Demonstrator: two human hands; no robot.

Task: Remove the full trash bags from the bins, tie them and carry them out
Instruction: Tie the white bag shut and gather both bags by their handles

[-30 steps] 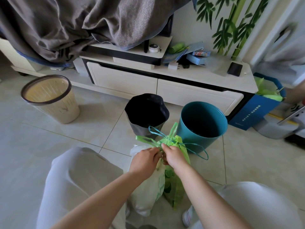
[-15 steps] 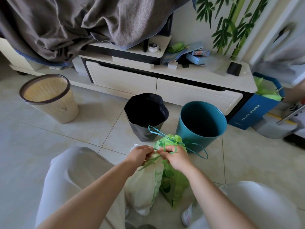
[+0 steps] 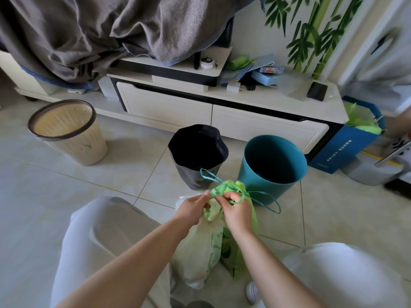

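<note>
A full green trash bag [image 3: 213, 243] stands on the floor between my knees, its neck gathered at the top. My left hand [image 3: 193, 207] pinches the neck from the left and my right hand [image 3: 236, 208] grips it from the right. The bag's teal drawstring [image 3: 264, 200] loops out to both sides. Behind the bag stand three bins: a black-lined one [image 3: 198, 155], a teal one [image 3: 272, 165] and a beige one [image 3: 66, 132] far left. All three look empty inside.
A low white TV cabinet [image 3: 222, 112] runs along the back, with a grey blanket [image 3: 100, 30] draped above it. A blue box [image 3: 353, 141] holding green bags stands at the right. My knees in white trousers flank the bag.
Both hands have kept working at the bag's neck: its green flaps, standing up a second ago, are now bunched down tight between my fingers. The drawstring loops stay out.
</note>
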